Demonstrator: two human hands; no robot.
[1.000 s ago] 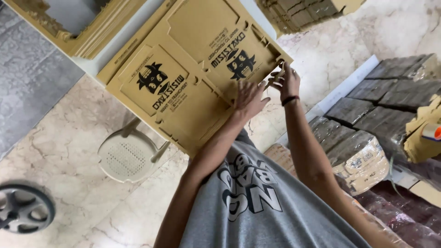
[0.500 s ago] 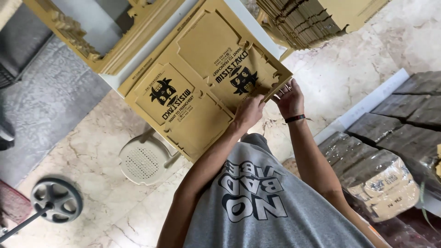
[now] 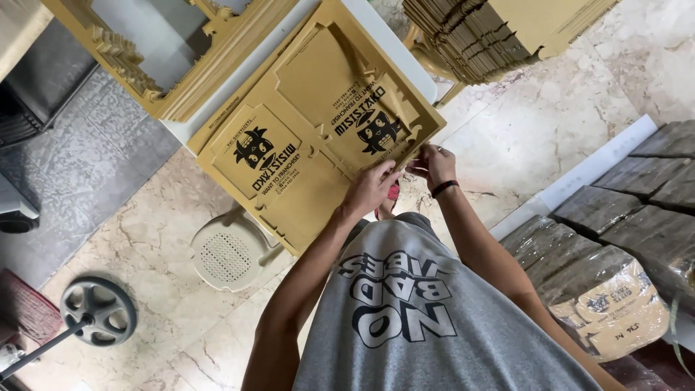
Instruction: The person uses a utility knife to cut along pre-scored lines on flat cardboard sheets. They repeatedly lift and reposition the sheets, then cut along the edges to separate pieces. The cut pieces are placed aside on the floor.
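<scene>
- A dark wheel (image 3: 98, 310) on a rod lies on the marble floor (image 3: 166, 289) at the far left.
- A pale round plastic stool (image 3: 230, 253) stands near it, partly under the cardboard.
- A stack of cut-out cardboard frames (image 3: 174, 58) rests on the white desk (image 3: 394, 54), upper left.
- A flat die-cut cardboard sheet (image 3: 311, 137) with two black printed logos lies tilted across the desk, its near edge overhanging the stool.
- The left hand (image 3: 371, 188) lies on the sheet's near right edge, fingers curled narrowly onto the cardboard.
- The right hand (image 3: 433, 165), a dark band at its wrist, sits just beside it at the sheet's right corner, fingers pinching the cardboard edge.
- A pile of folded cardboard (image 3: 492, 32) sits upper right.
- Plastic-wrapped bundles (image 3: 608, 289) lie along the far right.
</scene>
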